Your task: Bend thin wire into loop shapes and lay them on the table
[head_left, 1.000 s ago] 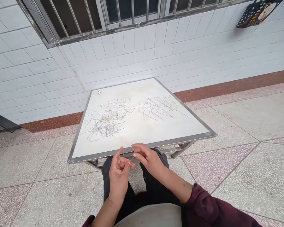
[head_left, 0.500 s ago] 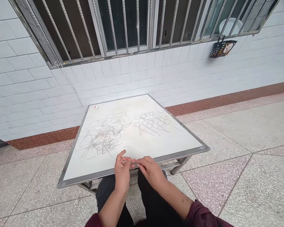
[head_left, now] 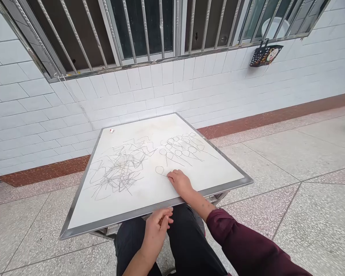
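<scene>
While my right hand (head_left: 179, 182) pinches a looped wire (head_left: 163, 174), my left hand (head_left: 156, 226) is released

I see that loop inward from the near edge of the tabletop (head_left: 149, 195), right of the tangled wires (head_left: 120, 165); my left sits loosely curled before that edge.

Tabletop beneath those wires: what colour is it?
The tabletop is whitish, with a grey metallic border; it shows best in the head view.
</scene>
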Demonstrator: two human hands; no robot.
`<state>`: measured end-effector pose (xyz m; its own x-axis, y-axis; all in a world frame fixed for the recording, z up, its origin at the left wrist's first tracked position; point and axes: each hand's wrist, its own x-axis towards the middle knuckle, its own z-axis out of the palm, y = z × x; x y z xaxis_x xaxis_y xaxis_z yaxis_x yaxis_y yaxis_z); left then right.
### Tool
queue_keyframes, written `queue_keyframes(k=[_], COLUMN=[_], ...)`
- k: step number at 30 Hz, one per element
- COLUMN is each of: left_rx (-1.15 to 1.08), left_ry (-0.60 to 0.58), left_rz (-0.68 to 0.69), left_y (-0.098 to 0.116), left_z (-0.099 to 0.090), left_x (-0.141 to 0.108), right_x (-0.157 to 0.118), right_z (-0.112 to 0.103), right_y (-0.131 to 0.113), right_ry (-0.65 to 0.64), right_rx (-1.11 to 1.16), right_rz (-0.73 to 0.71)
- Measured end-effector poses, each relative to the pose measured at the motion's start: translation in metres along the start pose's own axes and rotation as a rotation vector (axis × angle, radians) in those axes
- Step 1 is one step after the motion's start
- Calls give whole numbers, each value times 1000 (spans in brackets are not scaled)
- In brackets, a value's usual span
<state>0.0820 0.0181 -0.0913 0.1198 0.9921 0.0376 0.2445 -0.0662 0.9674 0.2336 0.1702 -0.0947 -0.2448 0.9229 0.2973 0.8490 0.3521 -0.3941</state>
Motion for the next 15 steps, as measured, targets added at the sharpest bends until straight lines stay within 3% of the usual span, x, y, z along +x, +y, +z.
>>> queue_keyframes(k=[2, 8, 15], left_rx=[168, 634, 870], left_ry=[-69, -83, -115], left_rz=[70, 261, 293], left_y=[-15, -62, -77], left_z=[-13, -57, -54], left_x=[-19, -48, -55], right_x=[10, 30, 29], right_z=[4, 13, 18], right_y=[3, 10, 19], right_ry=[4, 43, 111], right_rx=[-13, -30, -3], right_rz=[10, 49, 79])
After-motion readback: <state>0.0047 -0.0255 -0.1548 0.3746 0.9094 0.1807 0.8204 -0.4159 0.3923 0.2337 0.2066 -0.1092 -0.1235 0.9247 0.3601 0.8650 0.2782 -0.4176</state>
